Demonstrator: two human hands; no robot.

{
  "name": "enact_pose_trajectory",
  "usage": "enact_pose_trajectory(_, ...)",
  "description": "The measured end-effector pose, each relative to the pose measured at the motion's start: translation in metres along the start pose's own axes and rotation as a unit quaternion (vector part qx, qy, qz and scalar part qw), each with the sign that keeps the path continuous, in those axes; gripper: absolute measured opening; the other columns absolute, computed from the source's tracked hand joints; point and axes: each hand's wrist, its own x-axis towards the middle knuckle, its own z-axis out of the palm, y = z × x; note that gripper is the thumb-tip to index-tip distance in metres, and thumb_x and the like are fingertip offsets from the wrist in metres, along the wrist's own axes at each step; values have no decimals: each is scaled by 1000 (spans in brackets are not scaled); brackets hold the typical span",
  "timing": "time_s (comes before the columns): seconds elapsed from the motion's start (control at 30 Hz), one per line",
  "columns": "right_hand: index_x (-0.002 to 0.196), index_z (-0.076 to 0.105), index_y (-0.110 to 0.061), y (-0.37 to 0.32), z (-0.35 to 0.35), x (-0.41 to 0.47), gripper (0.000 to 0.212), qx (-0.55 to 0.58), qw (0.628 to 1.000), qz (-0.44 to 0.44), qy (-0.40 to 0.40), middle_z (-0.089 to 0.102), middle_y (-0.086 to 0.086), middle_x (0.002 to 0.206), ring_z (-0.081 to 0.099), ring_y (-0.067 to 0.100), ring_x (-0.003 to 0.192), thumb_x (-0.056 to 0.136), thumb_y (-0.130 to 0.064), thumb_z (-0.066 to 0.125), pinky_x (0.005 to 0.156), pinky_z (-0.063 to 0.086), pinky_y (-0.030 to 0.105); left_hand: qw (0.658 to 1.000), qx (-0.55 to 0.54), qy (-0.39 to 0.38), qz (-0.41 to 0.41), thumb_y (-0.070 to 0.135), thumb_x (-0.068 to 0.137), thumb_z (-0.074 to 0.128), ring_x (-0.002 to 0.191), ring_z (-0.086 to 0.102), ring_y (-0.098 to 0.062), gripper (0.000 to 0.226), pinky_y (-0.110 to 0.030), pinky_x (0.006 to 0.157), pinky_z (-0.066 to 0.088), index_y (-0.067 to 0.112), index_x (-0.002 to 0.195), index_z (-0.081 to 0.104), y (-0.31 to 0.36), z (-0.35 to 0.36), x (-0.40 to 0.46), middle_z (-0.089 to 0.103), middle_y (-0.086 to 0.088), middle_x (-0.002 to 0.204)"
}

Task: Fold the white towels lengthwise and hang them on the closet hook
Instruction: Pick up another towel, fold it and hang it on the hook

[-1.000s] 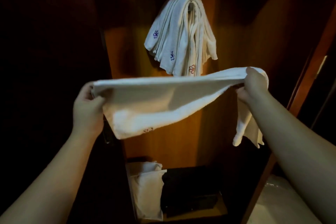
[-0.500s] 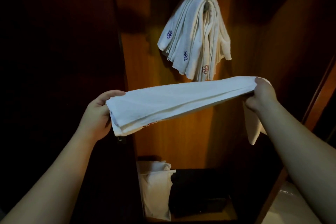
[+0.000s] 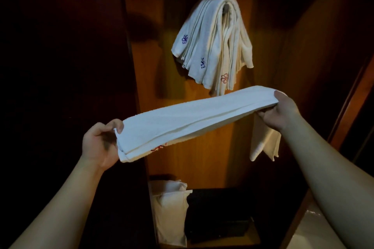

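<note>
While stretched across the middle of the frame, folded towel [image 3: 194, 121] slanting from lower left to upper right. Above centre, bundle of hung towels [image 3: 214, 42] draped over the closet hook [image 3: 227, 7]. Left hand [image 3: 101, 143] pinching the lower-left end; right hand [image 3: 283, 110] curled round the upper-right end, loose tail hanging below.

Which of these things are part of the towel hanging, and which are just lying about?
Part of the job:
- folded white towel, held at its ends by the left hand and right hand
- white towels already hanging on the closet hook

Just lying about:
- white cloths on the closet floor
- dark box beside them
</note>
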Motion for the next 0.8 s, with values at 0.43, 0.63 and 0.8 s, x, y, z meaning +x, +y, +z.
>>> enact_pose_trajectory(0.43,132,48,-8,2,21,-35,34,12,1000,-4,-18,68,18,114,69,33,98,99,-10,52,55,60,44,926,258,181,-206,-10,81,54,79,64,-28,37,-31,57,48,12,111,59,-139,23,15,66,-19,100)
enact_pose_trajectory(0.63,142,38,-9,2,57,-63,46,0,996,-19,-87,67,17,115,68,35,102,99,-11,55,65,60,53,890,336,175,-255,-1,84,61,96,62,-27,48,-32,65,51,13,129,51,-175,85,7,58,-15,121)
enact_pose_trajectory(0.8,120,43,-19,7,77,-72,19,-122,981,-85,-126,69,2,95,68,19,88,103,-21,51,66,58,44,976,199,70,-58,25,102,49,88,71,-23,18,-38,82,54,18,107,64,-135,157,-9,72,-7,102)
